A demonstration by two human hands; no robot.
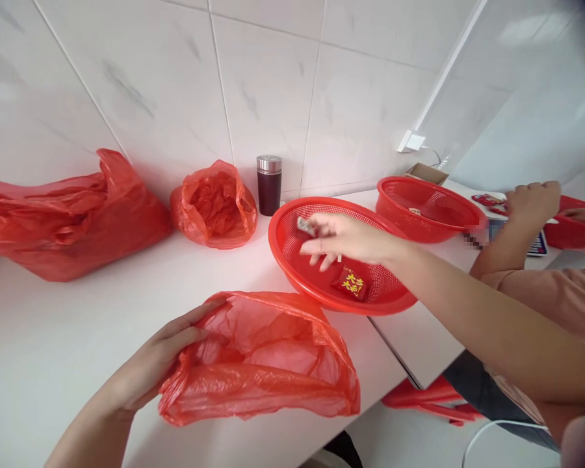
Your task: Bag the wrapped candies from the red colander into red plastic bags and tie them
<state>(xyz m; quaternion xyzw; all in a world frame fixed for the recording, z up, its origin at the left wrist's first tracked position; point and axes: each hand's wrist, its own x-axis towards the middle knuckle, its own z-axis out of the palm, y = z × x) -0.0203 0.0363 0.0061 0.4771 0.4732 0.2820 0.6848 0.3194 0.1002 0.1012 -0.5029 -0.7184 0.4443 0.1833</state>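
Note:
My left hand (158,354) is closed on the left side of a red plastic bag (268,396), with some fingers inside its wide mouth, which faces right. No contents show in the part of the bag I can see. Above a red plastic colander (292,270), my right hand (344,239) pinches a small silvery piece (305,226) between thumb and fingers; its exact kind is too blurred to tell. Below that hand, a red packet with yellow characters (351,283) lies in the colander. Part of a pale thing beside the packet is hidden by my fingers.
A full red bag (78,221), an open red bag of crumpled plastic (219,205) and a dark tumbler (269,185) stand along the wall. A second red basket (419,224) is farther right. A co-worker's arm (507,240) is on the right, above a red stool (429,396).

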